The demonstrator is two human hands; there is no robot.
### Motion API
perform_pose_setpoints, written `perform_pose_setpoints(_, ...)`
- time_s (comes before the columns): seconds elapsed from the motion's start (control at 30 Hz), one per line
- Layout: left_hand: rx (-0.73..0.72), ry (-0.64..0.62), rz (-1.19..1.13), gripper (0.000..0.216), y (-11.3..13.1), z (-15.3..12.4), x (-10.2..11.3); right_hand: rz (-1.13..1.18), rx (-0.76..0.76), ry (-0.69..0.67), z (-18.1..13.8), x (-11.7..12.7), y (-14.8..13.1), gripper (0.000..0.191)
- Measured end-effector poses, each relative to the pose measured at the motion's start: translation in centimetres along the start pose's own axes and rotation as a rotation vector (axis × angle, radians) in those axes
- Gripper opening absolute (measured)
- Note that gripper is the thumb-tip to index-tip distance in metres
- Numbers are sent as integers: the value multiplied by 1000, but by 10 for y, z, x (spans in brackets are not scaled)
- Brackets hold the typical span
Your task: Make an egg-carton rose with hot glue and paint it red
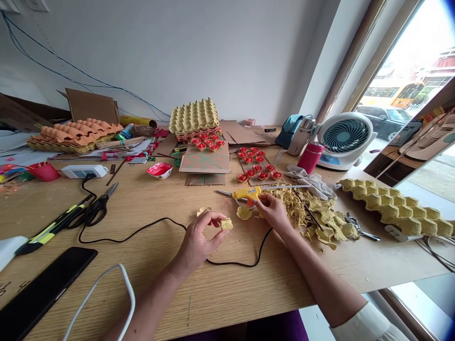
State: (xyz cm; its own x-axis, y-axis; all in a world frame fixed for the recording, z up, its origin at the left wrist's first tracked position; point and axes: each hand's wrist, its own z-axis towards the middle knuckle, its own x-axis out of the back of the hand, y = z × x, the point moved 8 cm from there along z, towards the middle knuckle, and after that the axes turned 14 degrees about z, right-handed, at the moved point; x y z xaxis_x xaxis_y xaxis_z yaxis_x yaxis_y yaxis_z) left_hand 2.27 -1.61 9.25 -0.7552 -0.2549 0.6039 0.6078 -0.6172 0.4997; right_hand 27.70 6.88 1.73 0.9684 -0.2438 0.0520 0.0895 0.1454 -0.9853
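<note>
Between thumb and fingertips, my left hand (199, 237) pinches a small yellow egg-carton piece (226, 224) above the table. My right hand (273, 210) is closed on the handle side of a yellow glue gun (248, 193), its nozzle pointing left. A clear glue stick (284, 187) juts from the gun's rear. Just beyond the hands lie a yellow petal-shaped cup (244, 212) and another cup (204, 210), partly hidden by my left fingers. Torn yellow carton scraps (313, 213) are heaped right of my right hand.
A black cord (142, 229) runs across the table under both hands. Scissors (93, 208), a cutter (53, 227) and a phone (46, 291) lie left. Red paper roses (261, 171), a red paint bowl (159, 170) and cardboard (205, 163) stand behind. A fan (344, 137) and egg tray (394, 206) are right.
</note>
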Motion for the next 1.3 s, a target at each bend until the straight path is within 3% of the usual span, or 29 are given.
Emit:
perform_pose_setpoints(0.33, 11, 7, 50, 13, 5, -3, -1, -106, 196, -2, -17, 0, -36, 20)
perform_pose_setpoints(0.4, 7, 14, 62, 14, 7, -5, -1, -51, 206, -101, -31, -12, -45, 20)
perform_pose_setpoints(0.53, 7, 25, 79, 18, 9, -8, -2, 380, 81, -561, -69, -60, -53, 25)
perform_pose_setpoints(0.6, 13, 18, 75, 19, 10, -9, -3, 501, 29, -651, -81, -72, -54, 28)
perform_pose_setpoints(1.3, 50, -10, 55, 16, 12, -8, -11, 650, -67, -661, -84, -78, -45, 28)
